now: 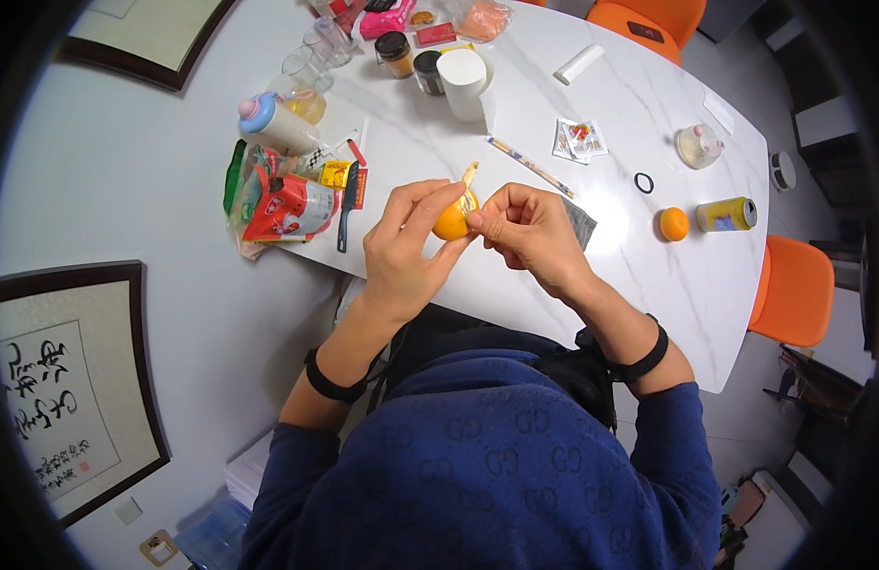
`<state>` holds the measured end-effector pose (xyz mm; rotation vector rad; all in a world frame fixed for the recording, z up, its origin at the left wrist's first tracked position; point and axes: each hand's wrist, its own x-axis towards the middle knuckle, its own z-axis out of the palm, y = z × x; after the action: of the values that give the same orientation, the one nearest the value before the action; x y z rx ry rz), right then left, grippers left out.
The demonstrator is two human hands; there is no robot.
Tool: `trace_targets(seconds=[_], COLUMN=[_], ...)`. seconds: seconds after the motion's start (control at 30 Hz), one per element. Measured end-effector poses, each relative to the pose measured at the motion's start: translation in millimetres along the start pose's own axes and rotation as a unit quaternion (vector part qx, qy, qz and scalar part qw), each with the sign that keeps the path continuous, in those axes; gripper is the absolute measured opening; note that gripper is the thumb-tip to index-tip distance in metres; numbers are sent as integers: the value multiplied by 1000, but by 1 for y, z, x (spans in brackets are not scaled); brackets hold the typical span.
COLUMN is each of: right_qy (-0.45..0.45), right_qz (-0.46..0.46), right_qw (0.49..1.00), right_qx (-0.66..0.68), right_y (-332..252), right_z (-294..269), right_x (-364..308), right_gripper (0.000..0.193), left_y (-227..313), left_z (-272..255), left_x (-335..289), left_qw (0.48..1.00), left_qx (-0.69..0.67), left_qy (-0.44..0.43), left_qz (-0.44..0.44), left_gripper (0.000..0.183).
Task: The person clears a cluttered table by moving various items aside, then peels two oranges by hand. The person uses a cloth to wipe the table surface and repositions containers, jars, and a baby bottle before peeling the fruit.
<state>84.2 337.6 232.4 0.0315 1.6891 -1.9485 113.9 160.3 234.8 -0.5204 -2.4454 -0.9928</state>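
A partly peeled orange [450, 224] is held up over the near edge of the white table, a strip of its peel standing upward and pale flesh showing on top. My left hand [407, 236] wraps it from the left, fingers behind and thumb below. From the right, my right hand [535, 231] pinches at the peel with thumb and forefinger, its other fingers curled in. A second, whole orange [674, 224] lies on the table to the right, beside a yellow can [726, 215] tipped on its side.
Left of my hands are a knife [347, 207], a red food bag [292, 207] and a blue-capped bottle [276, 123]. Farther back stand a paper roll [461, 84], jars [394, 54] and glasses [307, 67]. Sachets [580, 140], a black ring [644, 182] and a patterned stick [530, 165] lie rightward.
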Motion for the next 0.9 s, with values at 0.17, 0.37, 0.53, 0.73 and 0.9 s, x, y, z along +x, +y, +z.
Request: trace_targets(seconds=[0.17, 0.37, 0.53, 0.73, 0.9], right_qy=[-60, -53, -27, -11, -22], right_qz=[48, 49, -6, -39, -27], right_qw=[994, 995, 1000, 998, 999], right_qx=[72, 66, -9, -55, -9], right_y=[-2, 0, 5, -2, -11], right_z=[-9, -10, -8, -9, -17], right_x=[7, 10, 11, 8, 5], right_gripper=[19, 12, 13, 13, 13], left_y=[-5, -8, -7, -6, -3], left_z=[3, 10, 15, 16, 14], left_x=[-1, -1, 0, 6, 11], left_qw=[993, 974, 974, 978, 983], left_qx=[88, 162, 158, 149, 131], left_qy=[-4, -1, 7, 25, 20], left_qz=[73, 159, 163, 145, 127], left_gripper=[50, 37, 33, 39, 43])
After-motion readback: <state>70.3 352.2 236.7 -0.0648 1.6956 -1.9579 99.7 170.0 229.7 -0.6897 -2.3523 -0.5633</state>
